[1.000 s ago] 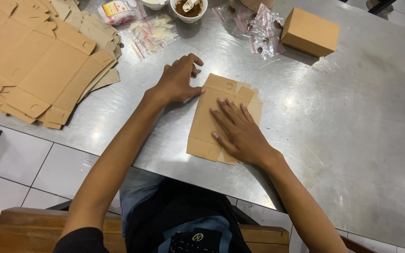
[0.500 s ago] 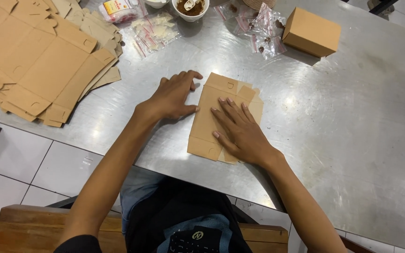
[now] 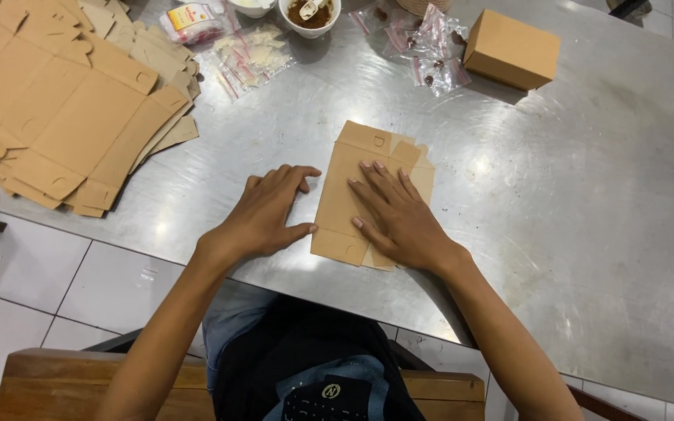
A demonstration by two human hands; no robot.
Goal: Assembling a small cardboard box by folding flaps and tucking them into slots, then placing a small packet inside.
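A flat, unfolded cardboard box blank (image 3: 352, 183) lay near the front edge of the metal table (image 3: 587, 218). The right hand (image 3: 399, 218) rested on it palm down, fingers spread, grasping nothing. The left hand (image 3: 267, 218) lay flat on the table, fingers extended, its fingertips and thumb at the blank's left edge.

Containers: a white bowl (image 3: 312, 15) at the far edge held brown powder and a small scoop. A second white bowl (image 3: 253, 6) was cut off by the frame; its contents could not be made out. A closed cardboard box (image 3: 512, 48) stood far right. Small clear bags (image 3: 247, 56) lay beside the bowls; their contents were unclear. A stack of flat blanks (image 3: 64, 109) ran off the left edge.
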